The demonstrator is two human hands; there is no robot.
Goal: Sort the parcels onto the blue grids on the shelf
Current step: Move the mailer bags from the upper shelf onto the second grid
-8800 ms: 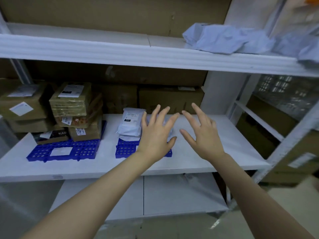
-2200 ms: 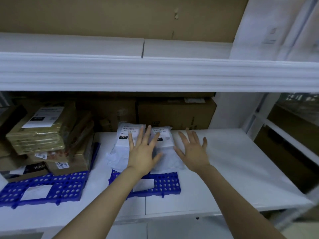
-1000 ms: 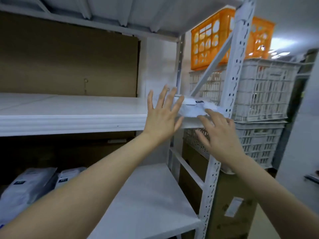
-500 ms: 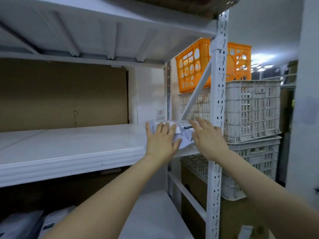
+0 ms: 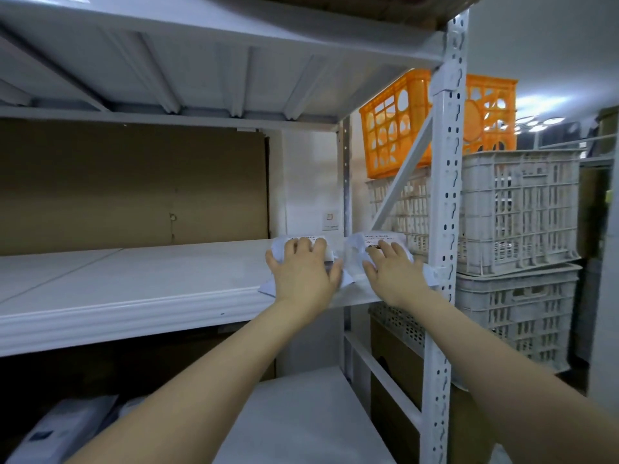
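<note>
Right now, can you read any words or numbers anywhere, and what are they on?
Label on left parcel: printed lines, too blurred to read, partly under the left hand.
Label on right parcel: too blurred, partly under the right hand.
Dark label on lower parcel: too small.
Nothing is readable.

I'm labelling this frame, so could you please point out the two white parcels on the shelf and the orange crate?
left parcel [image 5: 303, 238]: head view, on its printed label.
right parcel [image 5: 378, 236]: head view, on its printed label.
orange crate [image 5: 417, 98]: head view, on its solid upper corner.
</note>
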